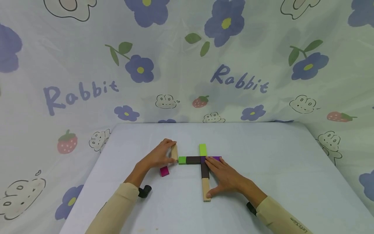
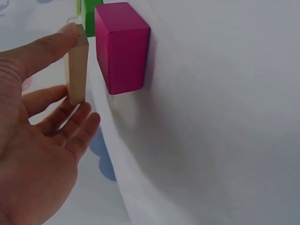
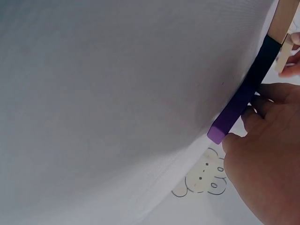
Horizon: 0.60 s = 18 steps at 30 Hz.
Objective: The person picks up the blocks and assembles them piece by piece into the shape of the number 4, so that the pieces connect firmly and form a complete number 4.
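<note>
My left hand [image 1: 157,156] pinches a plain wooden block [image 1: 174,152] between thumb and fingertips. In the left wrist view this block [image 2: 77,65] stands on edge, thumb at one end and fingers at the other. Right beside it is a green block [image 1: 182,160], the left end of a cross of blocks. A dark block [image 1: 193,160] runs from there to the middle. Lime [image 1: 203,149] tops the cross; a dark block [image 1: 205,172] and a plain wooden one [image 1: 205,188] form its lower arm. My right hand [image 1: 226,177] rests with extended fingers over the purple block [image 1: 217,158], thumb at the lower wooden block.
A magenta block [image 1: 164,171] lies apart on the white table [image 1: 263,146], just below my left hand. Black wrist-camera pieces [image 1: 144,191] stick out by both sleeves. A patterned cloth [image 1: 181,71] hangs behind the table's far edge.
</note>
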Motion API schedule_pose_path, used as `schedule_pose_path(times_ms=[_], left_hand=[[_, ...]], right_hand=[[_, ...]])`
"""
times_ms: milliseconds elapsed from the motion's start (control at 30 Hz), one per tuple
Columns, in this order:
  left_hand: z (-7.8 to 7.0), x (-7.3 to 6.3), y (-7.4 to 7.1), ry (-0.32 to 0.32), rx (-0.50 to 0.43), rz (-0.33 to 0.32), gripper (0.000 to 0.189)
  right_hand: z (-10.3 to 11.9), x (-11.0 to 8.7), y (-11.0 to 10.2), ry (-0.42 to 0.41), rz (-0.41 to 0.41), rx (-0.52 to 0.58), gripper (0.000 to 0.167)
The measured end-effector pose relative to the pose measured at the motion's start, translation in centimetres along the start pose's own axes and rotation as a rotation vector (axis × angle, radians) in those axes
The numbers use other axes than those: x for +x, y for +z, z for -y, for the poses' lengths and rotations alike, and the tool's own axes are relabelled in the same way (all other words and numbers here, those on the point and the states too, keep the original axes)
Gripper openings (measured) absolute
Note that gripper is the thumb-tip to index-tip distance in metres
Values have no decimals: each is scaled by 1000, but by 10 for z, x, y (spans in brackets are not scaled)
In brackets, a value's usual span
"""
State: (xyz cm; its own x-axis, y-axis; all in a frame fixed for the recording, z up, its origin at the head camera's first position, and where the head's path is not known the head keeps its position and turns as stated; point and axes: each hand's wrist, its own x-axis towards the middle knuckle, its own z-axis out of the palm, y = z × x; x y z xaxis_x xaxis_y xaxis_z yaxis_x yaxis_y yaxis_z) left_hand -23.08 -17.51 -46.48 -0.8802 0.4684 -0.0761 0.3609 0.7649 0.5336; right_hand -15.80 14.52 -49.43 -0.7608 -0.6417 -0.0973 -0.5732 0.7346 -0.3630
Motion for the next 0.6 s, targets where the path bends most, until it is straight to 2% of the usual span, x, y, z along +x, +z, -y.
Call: schedule_pose_path(times_ms=[600], left_hand=[[-9,15,-8,-6,-14,17,81]], right_hand=[[0,0,1,11,5,-1,132]])
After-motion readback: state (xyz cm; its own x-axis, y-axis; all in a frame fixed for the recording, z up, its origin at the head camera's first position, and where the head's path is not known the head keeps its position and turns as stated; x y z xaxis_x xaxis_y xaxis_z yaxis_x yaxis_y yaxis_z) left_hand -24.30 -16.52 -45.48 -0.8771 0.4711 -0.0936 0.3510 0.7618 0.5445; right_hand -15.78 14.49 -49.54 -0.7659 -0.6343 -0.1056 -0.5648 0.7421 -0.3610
